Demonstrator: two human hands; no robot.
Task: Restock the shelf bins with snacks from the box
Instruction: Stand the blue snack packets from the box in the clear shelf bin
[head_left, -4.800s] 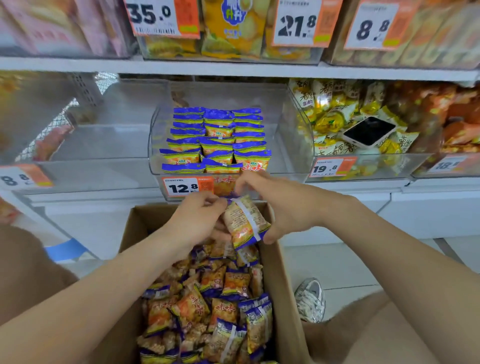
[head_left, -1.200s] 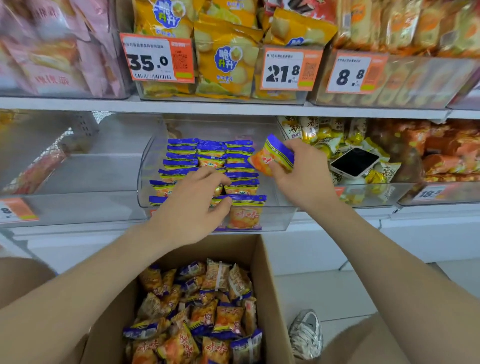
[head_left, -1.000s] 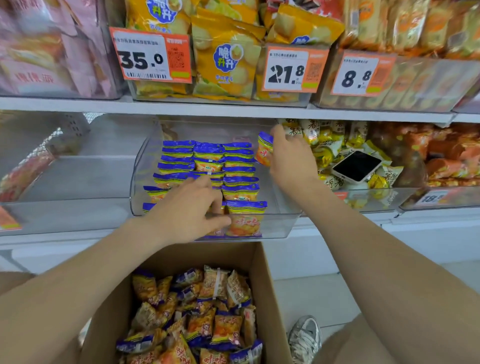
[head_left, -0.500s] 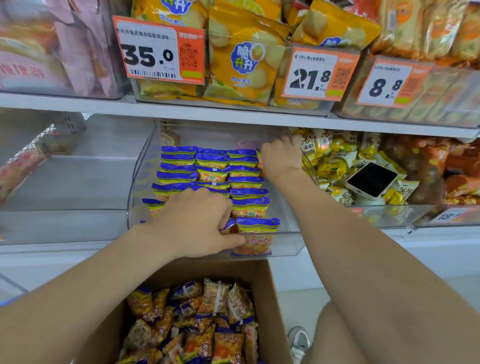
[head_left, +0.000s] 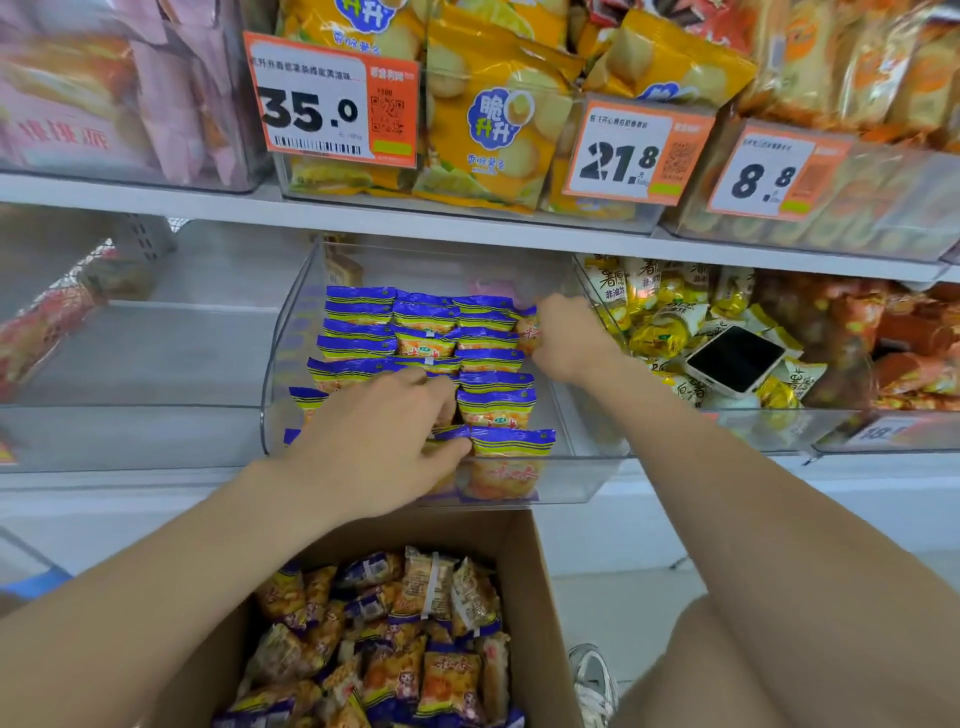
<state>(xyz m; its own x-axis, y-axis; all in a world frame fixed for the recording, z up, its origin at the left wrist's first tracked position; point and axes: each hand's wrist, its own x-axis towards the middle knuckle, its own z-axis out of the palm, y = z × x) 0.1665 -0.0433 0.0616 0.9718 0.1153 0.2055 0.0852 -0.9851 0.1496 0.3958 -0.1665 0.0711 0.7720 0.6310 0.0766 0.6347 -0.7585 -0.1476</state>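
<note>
Our right hand pinches a packet into the bin's right row while our left hand, fingers relaxed, steadies the rows.

Shop, price tags, stocked snack shelves

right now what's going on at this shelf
A person is filling a clear bin with snacks from the cardboard box below. The right hand pinches one packet at the bin's back right, beside the neat rows already laid. The left hand lies on the front rows; whether it grips a packet is unclear. The box holds plenty more.
</note>
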